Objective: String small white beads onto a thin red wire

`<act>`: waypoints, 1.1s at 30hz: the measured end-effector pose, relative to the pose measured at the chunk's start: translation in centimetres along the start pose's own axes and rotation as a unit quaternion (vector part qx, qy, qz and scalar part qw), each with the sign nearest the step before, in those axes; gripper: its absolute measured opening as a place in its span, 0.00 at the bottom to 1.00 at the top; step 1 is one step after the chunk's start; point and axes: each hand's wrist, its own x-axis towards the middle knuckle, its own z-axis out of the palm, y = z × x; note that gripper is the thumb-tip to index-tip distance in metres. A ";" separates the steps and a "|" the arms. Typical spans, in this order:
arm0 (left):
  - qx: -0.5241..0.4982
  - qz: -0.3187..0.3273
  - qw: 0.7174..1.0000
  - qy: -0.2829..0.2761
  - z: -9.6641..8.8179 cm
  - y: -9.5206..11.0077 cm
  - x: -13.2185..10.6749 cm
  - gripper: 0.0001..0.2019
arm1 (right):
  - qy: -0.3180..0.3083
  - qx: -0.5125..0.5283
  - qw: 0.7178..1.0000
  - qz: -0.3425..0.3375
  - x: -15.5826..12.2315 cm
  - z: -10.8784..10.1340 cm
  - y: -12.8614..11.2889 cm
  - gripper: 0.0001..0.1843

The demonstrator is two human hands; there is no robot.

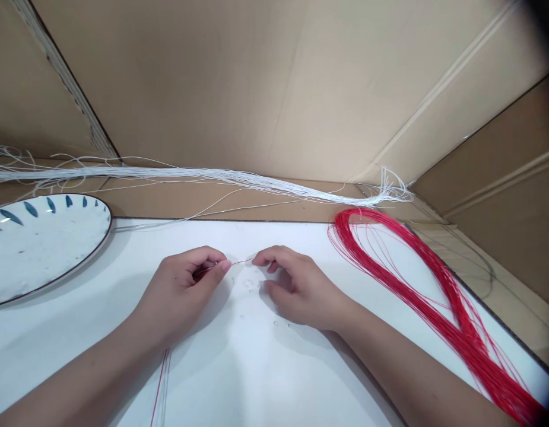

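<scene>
My left hand (185,287) is closed in a pinch on a thin red thread (241,261) over the white table (238,367). The thread's short free end spans the small gap to my right hand (296,284), whose fingertips pinch its tip. A red strand and a white strand (161,385) trail from under my left wrist toward the near edge. A few tiny clear beads (250,284) lie on the table between and just below my hands.
A white plate with blue leaf marks (34,243) sits at the left. A long bundle of white cords (203,175) lies along the back. A looped bundle of red cords (434,296) fills the right side. Cardboard walls (274,89) enclose the table.
</scene>
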 end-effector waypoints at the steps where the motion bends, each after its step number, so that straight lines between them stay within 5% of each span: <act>1: 0.001 0.001 1.000 -0.001 0.0 0.0 0.0 0.15 | -0.006 -0.010 1.000 0.012 0.0 0.0 -0.1 0.20; 7: 0.018 0.003 0.999 -0.039 -0.4 -0.2 0.4 0.15 | -0.019 -0.036 0.999 -0.005 0.1 0.2 -0.6 0.14; 17: -0.011 -0.012 1.000 -0.020 -0.1 0.3 -0.1 0.14 | -0.059 0.031 0.995 -0.075 -0.9 -0.2 -0.5 0.14; 21: -0.006 -0.010 1.000 -0.018 -0.1 0.3 0.0 0.14 | -0.028 0.043 0.998 -0.031 -0.7 0.0 -0.2 0.19; 33: 0.034 0.021 0.999 -0.021 -0.3 -0.3 0.5 0.14 | 0.010 -0.013 1.000 0.022 0.6 1.3 -1.1 0.09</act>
